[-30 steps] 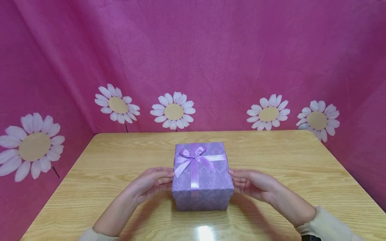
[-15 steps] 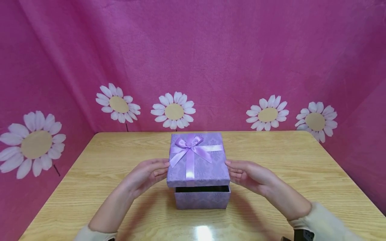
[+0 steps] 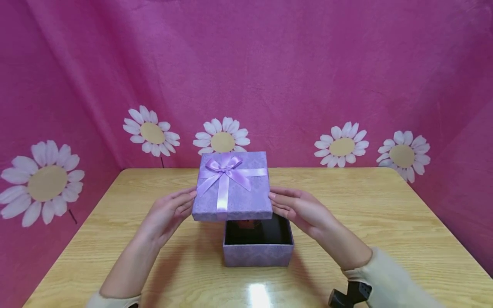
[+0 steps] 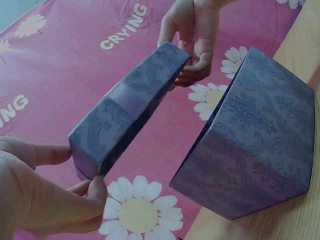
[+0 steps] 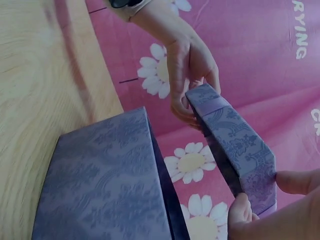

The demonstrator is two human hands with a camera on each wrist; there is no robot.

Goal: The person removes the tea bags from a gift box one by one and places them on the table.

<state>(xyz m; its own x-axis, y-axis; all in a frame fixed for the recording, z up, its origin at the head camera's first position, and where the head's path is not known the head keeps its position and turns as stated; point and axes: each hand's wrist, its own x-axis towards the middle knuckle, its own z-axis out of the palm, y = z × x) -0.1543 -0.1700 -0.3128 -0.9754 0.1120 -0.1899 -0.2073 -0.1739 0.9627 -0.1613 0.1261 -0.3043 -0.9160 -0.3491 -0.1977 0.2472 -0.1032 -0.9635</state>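
A square purple lid (image 3: 254,196) with a satin ribbon bow (image 3: 224,170) is raised above its patterned gift box (image 3: 258,255). My left hand (image 3: 169,216) grips the lid's left side, thumb near the top edge and fingers lower down. On the opposite side my right hand (image 3: 302,209) pinches the lid in the same way. Both wrist views show a gap between lid (image 4: 125,107) and box (image 5: 105,185). The box stands upright on the table, its black inside partly covered by the lid. A small reddish patch (image 3: 245,224) shows in there, too little visible to name.
The wooden table (image 3: 366,222) reaches back to a pink curtain (image 3: 277,77) printed with white daisies (image 3: 342,146). A black device (image 3: 352,294) is worn at the right wrist, by the light sleeve.
Both hands have lifted the lid off the box and carried it up and to the left. The box has stayed in place, and its dark inside now shows.
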